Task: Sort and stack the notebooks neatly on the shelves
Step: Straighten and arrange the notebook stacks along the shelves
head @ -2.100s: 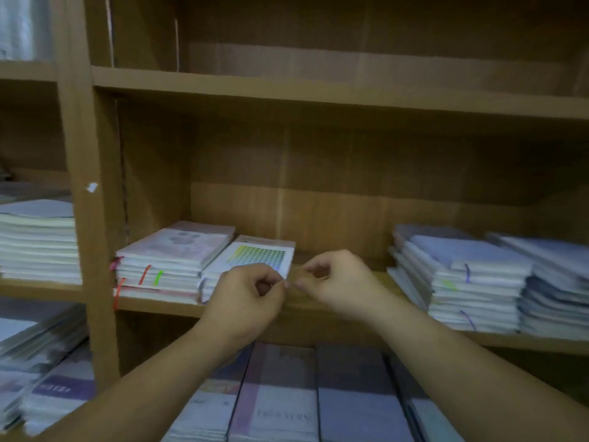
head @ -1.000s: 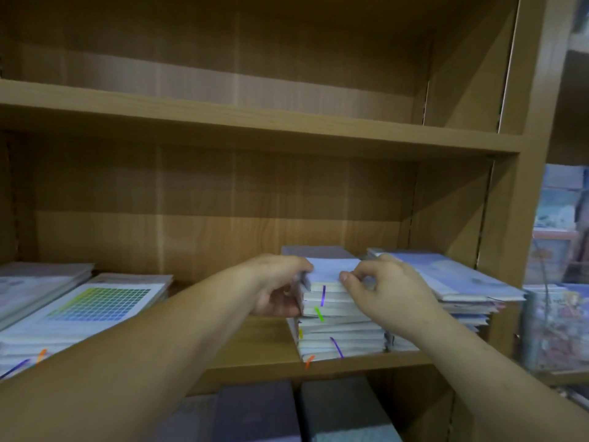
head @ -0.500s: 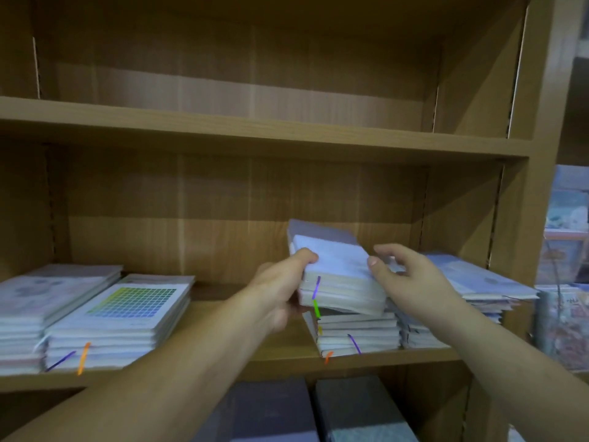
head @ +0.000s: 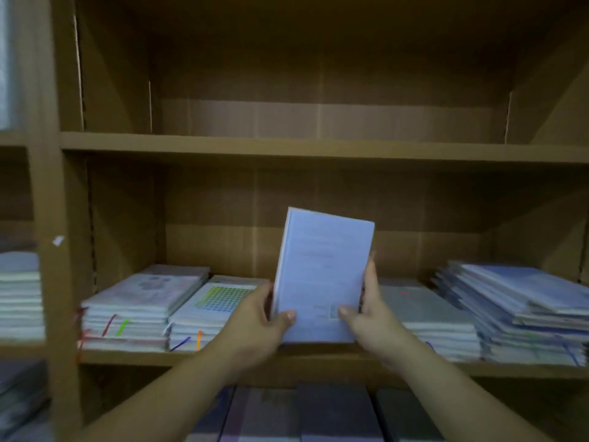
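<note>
Right now I hold the pale blue notebooks [head: 322, 269] in both hands. They stand up on their short end and lean a bit toward 1 o'clock, in front of the middle shelf [head: 287, 357]. I cannot tell if their bottom edge touches the wood. My left hand [head: 258, 320] pinches the corner at 7 o'clock, thumb on the cover and the other fingers behind. My right hand [head: 371, 317] pinches the side at 4 o'clock the same way. The picture is blurry, so I cannot count the notebooks.

At 9 o'clock from the bundle lies the stack with the coloured squares [head: 220, 301], and past it the pinkish stack [head: 143, 298]. At 3 o'clock lies the grey stack [head: 424, 314], and past that the messy blue stack [head: 522, 307]. I think there is a bare bit of shelf between the squares stack and the grey one, but the bundle hides most of it.

To do this step well, I think I should tap the bottom edges on the wood so they line up. Then I should tip the bundle flat, turned like its neighbours, and lower it slowly. I should let go only once it lies flat. If I squeeze too softly, the middle ones could slide out. The grey stack is just beside my right hand, so I must not bump it.
</note>
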Available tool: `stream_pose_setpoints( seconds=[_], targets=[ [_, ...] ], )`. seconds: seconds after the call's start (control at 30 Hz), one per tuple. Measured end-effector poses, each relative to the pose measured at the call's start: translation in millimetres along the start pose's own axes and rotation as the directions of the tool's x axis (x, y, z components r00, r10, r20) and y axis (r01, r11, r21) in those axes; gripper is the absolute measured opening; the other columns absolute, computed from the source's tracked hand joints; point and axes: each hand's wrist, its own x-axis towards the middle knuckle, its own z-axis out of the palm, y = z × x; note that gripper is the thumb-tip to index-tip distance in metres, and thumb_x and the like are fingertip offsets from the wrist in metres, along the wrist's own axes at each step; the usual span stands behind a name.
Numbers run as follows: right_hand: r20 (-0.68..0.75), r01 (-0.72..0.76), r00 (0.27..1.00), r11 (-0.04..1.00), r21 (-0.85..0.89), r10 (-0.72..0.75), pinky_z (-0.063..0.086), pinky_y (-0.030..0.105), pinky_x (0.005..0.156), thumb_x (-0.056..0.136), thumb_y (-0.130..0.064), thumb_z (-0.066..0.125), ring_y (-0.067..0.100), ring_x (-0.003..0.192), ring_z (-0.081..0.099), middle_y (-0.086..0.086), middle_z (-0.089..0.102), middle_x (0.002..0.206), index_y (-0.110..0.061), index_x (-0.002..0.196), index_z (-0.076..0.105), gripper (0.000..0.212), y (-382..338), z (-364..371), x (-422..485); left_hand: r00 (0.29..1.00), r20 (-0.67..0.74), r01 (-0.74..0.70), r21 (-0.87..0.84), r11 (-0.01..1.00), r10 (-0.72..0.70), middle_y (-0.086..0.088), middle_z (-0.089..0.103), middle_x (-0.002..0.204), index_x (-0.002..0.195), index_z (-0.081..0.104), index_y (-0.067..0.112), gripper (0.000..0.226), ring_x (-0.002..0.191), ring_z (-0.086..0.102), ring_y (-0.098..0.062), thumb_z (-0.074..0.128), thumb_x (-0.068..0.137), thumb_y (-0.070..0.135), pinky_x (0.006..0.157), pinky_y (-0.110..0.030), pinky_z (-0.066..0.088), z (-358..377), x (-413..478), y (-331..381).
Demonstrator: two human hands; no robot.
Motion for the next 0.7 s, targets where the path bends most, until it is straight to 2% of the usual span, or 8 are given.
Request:
stream_pose_setpoints(
  seconds=[0.1, 0.2, 0.3, 0.4, 0.47, 0.53, 0.6, 0.7],
  targets=[
    [-0.005, 0.025, 1.000, 0.998, -0.063, -0.026, 0.027, 0.034, 0.119, 0.100, -0.009, 0.056, 0.004, 0.142, 0.029, -0.025, 0.021, 0.155, -0.055, 0.146, -0.031, 0.109, 6, 6, -3, 1.000, 0.022, -0.013, 0.127, 0.992, 0.010, 0.020, 0.064, 0.132, 0.141, 0.051, 0.034, 0.048, 0.124, 0.060, -0.003, 0.064, 0.095, 0.031, 0.108, -0.036, 0.050, 7, -3, -13],
    [-0.052, 0.040, 0.998, 0.991, -0.131, -0.047, 0.031, 0.026, 0.106, 0.100, -0.011, 0.057, 0.005, 0.129, 0.040, -0.023, 0.028, 0.147, -0.060, 0.138, -0.036, 0.112, 7, 12, -6, 1.000, -0.018, 0.014, 0.194, 0.981, -0.010, 0.022, 0.036, 0.150, 0.160, 0.002, 0.044, 0.084, 0.136, 0.041, -0.005, 0.058, 0.100, 0.027, 0.118, -0.032, 0.036, 19, -9, -11],
    [-0.081, 0.083, 0.992, 0.980, -0.182, -0.099, 0.032, 0.026, 0.107, 0.099, -0.011, 0.058, 0.002, 0.128, 0.041, -0.025, 0.031, 0.147, -0.066, 0.136, -0.035, 0.114, 17, 20, -8, 0.998, -0.062, 0.004, 0.227, 0.974, 0.010, 0.024, 0.016, 0.153, 0.150, -0.028, 0.051, 0.099, 0.139, 0.027, -0.002, 0.055, 0.102, 0.024, 0.116, -0.021, 0.024, 31, -19, -14],
    [-0.046, 0.121, 0.990, 0.965, -0.234, -0.135, 0.026, 0.011, 0.103, 0.104, -0.015, 0.050, -0.030, 0.116, 0.028, -0.053, 0.004, 0.132, -0.062, 0.141, -0.030, 0.100, 29, 27, -10, 0.992, -0.110, -0.022, 0.280, 0.960, 0.055, 0.022, 0.011, 0.160, 0.151, -0.030, 0.046, 0.093, 0.142, 0.025, -0.003, 0.049, 0.105, 0.029, 0.113, -0.017, 0.022, 39, -25, -21],
    [-0.025, 0.104, 0.993, 0.962, -0.254, -0.114, 0.027, 0.002, 0.093, 0.106, -0.020, 0.046, -0.039, 0.110, 0.019, -0.057, -0.005, 0.122, -0.057, 0.144, -0.029, 0.092, 32, 30, -9, 0.992, -0.116, -0.017, 0.283, 0.959, 0.052, 0.023, 0.016, 0.153, 0.152, -0.030, 0.043, 0.091, 0.132, 0.030, 0.001, 0.047, 0.105, 0.030, 0.106, -0.014, 0.026, 40, -25, -19],
    [-0.026, 0.094, 0.994, 0.963, -0.254, -0.104, 0.026, 0.007, 0.096, 0.106, -0.020, 0.045, -0.029, 0.112, 0.027, -0.054, 0.000, 0.124, -0.056, 0.145, -0.028, 0.090, 30, 32, -8, 0.994, -0.100, -0.010, 0.284, 0.959, 0.040, 0.024, 0.020, 0.143, 0.152, -0.028, 0.043, 0.090, 0.121, 0.033, 0.003, 0.047, 0.106, 0.030, 0.099, -0.013, 0.029, 38, -24, -15],
    [-0.050, 0.084, 0.994, 0.965, -0.250, -0.099, 0.026, 0.014, 0.100, 0.106, -0.017, 0.046, -0.012, 0.112, 0.036, -0.038, 0.017, 0.133, -0.054, 0.148, -0.024, 0.090, 25, 31, -5, 0.995, -0.099, 0.006, 0.245, 0.970, 0.019, 0.021, 0.026, 0.142, 0.154, -0.023, 0.046, 0.089, 0.121, 0.039, -0.001, 0.049, 0.105, 0.027, 0.099, -0.016, 0.035, 35, -21, -9],
    [-0.085, 0.047, 0.994, 0.973, -0.226, -0.067, 0.032, 0.018, 0.097, 0.106, -0.015, 0.046, 0.000, 0.118, 0.039, -0.024, 0.023, 0.143, -0.050, 0.155, -0.006, 0.080, 14, 21, 1, 0.987, -0.158, -0.003, 0.195, 0.981, 0.034, 0.013, 0.044, 0.141, 0.160, -0.001, 0.044, 0.084, 0.123, 0.052, -0.012, 0.055, 0.101, 0.022, 0.105, -0.027, 0.046, 30, -11, 3]
  ],
)
